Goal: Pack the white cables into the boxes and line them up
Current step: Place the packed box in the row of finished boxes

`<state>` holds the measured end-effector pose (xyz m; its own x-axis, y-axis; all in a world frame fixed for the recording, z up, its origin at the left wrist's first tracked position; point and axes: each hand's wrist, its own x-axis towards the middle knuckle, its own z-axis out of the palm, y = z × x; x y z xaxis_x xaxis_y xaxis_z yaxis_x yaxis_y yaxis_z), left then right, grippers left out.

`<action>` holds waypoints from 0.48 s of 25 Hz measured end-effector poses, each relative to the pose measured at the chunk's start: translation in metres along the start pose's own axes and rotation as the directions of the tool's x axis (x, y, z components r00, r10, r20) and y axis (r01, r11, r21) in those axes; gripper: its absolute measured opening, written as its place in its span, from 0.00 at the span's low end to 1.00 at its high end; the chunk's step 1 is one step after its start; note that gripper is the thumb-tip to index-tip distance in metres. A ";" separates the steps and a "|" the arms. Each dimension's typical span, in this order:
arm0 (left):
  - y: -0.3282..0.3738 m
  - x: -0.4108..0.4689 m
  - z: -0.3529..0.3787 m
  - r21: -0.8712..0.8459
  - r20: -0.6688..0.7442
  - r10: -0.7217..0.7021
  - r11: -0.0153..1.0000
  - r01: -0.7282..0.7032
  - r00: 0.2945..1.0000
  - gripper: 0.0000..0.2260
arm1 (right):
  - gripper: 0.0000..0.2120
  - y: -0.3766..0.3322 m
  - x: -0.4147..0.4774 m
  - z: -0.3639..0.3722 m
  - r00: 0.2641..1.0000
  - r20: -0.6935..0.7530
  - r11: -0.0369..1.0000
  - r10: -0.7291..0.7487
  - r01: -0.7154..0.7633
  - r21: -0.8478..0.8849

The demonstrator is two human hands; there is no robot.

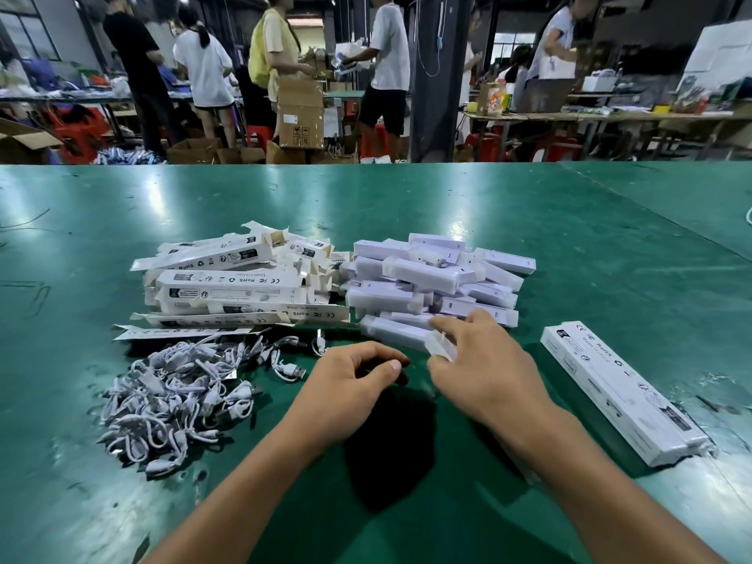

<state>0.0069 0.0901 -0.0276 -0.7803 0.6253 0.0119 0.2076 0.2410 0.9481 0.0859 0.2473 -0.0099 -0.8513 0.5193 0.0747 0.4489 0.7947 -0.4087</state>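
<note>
Left hand [350, 384]: fingers curled over the counter [569, 238]; cannot tell whether they hold anything.
Right hand [484, 372]: fingers pinch the end of a white box [390, 329].
Cables [171, 392]: heaped on the counter, left of both hands.

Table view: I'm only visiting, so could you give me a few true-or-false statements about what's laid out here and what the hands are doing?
1. The cables lie in a loose heap to the left of the left hand. True.
2. The right hand is lifting a cable. False: it holds the end of a box at the near edge of the middle pile.
3. The table is red. False: it is green.
4. A row of boxes lies side by side at the right. True.
</note>
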 end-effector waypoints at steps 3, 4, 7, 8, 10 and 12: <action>-0.003 0.001 -0.001 0.051 0.008 0.018 0.999 -0.019 1.000 0.07 | 0.21 0.000 -0.001 -0.001 0.998 -0.013 0.978 0.067 -0.068 -0.195; -0.003 0.000 -0.001 0.088 0.004 0.039 0.995 -0.040 0.999 0.07 | 0.21 -0.002 -0.002 0.000 0.998 -0.050 0.968 0.046 -0.056 -0.244; -0.004 0.001 0.000 0.148 -0.017 0.096 0.985 -0.092 0.995 0.07 | 0.19 -0.017 -0.012 0.011 0.990 -0.087 0.986 -0.111 0.100 -0.130; -0.004 0.002 0.000 0.152 -0.026 0.108 0.983 -0.103 0.994 0.07 | 0.17 -0.023 -0.016 0.017 0.987 -0.061 0.988 -0.149 0.146 -0.041; -0.006 0.003 -0.002 0.164 -0.047 0.121 0.980 -0.112 0.992 0.07 | 0.16 -0.029 -0.021 0.031 0.983 -0.002 0.982 -0.181 0.181 0.046; -0.008 0.004 -0.003 0.151 -0.062 0.113 0.983 -0.103 0.992 0.06 | 0.15 -0.023 -0.017 0.037 0.989 -0.003 0.988 -0.146 0.146 0.042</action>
<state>0.0004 0.0884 -0.0339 -0.7868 0.6014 0.1388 0.3736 0.2850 0.8827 0.0796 0.2083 -0.0353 -0.9067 0.3990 0.1364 0.3083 0.8480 -0.4311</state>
